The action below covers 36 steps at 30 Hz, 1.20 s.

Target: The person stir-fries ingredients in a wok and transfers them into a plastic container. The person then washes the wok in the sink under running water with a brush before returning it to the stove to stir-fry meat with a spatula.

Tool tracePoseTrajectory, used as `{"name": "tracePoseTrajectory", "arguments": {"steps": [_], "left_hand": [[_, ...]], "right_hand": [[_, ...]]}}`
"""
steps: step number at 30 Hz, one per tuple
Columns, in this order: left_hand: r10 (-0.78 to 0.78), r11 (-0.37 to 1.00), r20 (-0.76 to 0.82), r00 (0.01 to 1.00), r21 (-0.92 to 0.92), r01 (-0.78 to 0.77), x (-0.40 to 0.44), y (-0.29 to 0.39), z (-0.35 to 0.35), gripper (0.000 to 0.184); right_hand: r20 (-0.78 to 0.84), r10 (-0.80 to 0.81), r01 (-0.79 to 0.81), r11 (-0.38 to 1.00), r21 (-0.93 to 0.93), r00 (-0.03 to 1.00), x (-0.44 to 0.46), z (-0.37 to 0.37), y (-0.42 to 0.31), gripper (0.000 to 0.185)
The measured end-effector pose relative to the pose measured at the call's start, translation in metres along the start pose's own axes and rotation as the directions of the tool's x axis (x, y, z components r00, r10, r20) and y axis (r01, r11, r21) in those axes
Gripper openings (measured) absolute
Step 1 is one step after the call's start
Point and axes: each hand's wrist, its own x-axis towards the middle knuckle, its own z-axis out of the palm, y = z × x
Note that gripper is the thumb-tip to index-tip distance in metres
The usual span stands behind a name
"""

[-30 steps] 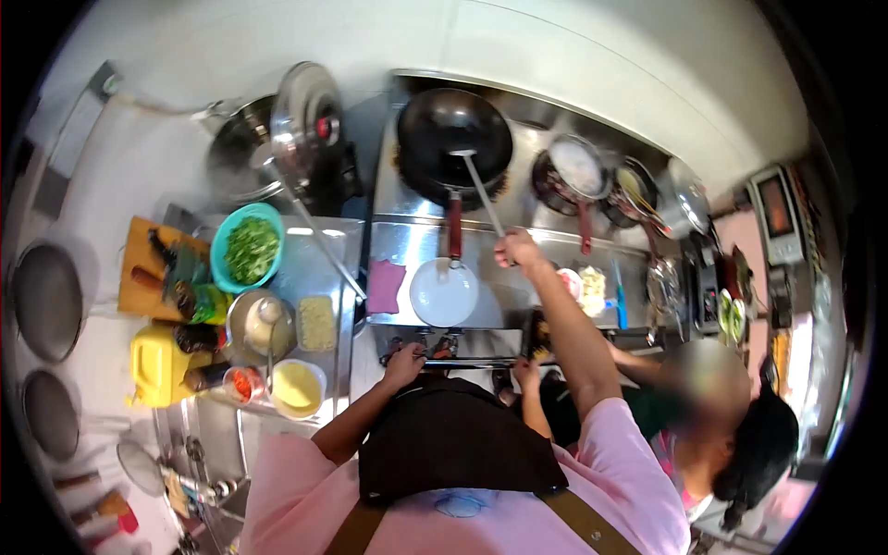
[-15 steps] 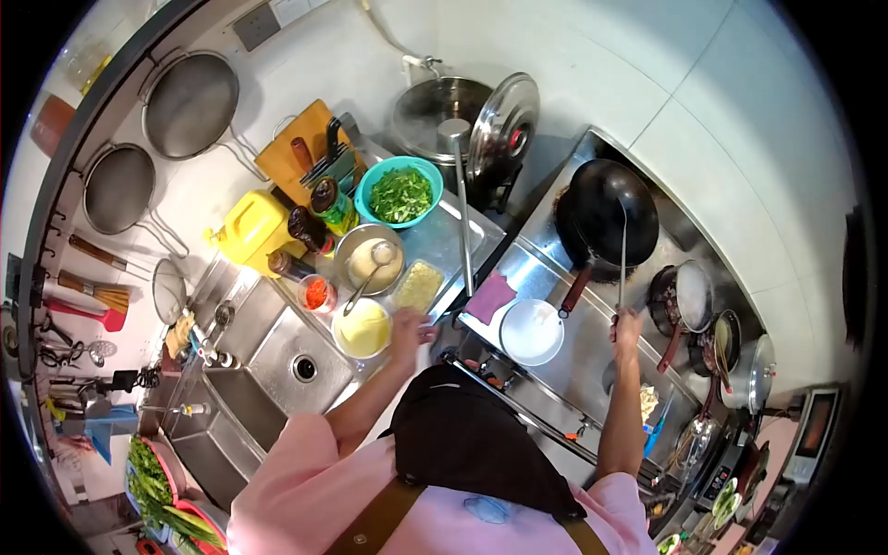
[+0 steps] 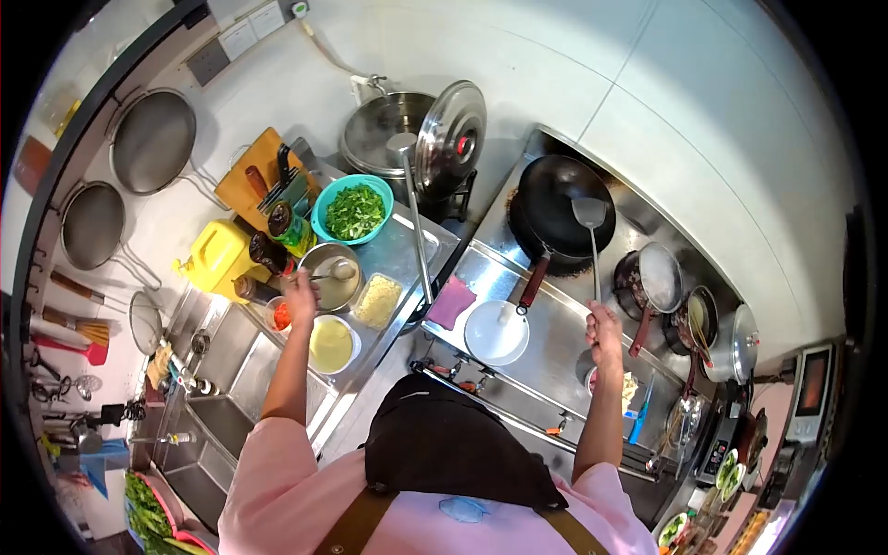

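Gripping the metal spatula (image 3: 590, 214) by its slim handle right of centre, the right hand (image 3: 604, 333) is wrapped tight; this stiff tool looks light, best held well back from the black, rounded wok (image 3: 548, 196). Left of centre, the left hand (image 3: 300, 296) curls around the smooth ladle (image 3: 343, 269)'s handle end.

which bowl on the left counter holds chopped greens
The turquoise bowl, nearest the steel pot; the white bowl holds something yellow, and the metal bowl something pale.

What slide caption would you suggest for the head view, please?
Right hand holds a spatula at the wok; left hand at a ladle in a bowl.
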Motion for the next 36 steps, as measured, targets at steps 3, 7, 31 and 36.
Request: {"name": "tracePoseTrajectory", "arguments": {"steps": [3,7,31,36], "left_hand": [[0.175,0.969,0.035,0.984,0.17,-0.179,-0.009,-0.002,0.001,0.045],[0.267,0.948,0.056,0.962,0.163,-0.272,-0.02,-0.024,0.004,0.041],[0.152,0.987,-0.049,0.987,-0.042,-0.154,-0.081,-0.031,-0.006,0.043],[0.06,0.967,-0.158,0.986,-0.238,-0.096,-0.091,-0.043,0.006,0.037]], "right_hand": [[-0.011,0.02,-0.02,0.999,-0.043,1.0,-0.002,-0.001,-0.02,0.011],[0.106,0.088,-0.061,0.97,-0.236,0.99,0.018,-0.01,-0.068,0.014],[0.154,-0.742,0.523,0.294,-0.8,0.652,0.058,0.099,-0.042,0.034],[0.455,-0.708,0.776,0.211,-0.595,0.541,-0.042,0.161,-0.025,0.026]]}}
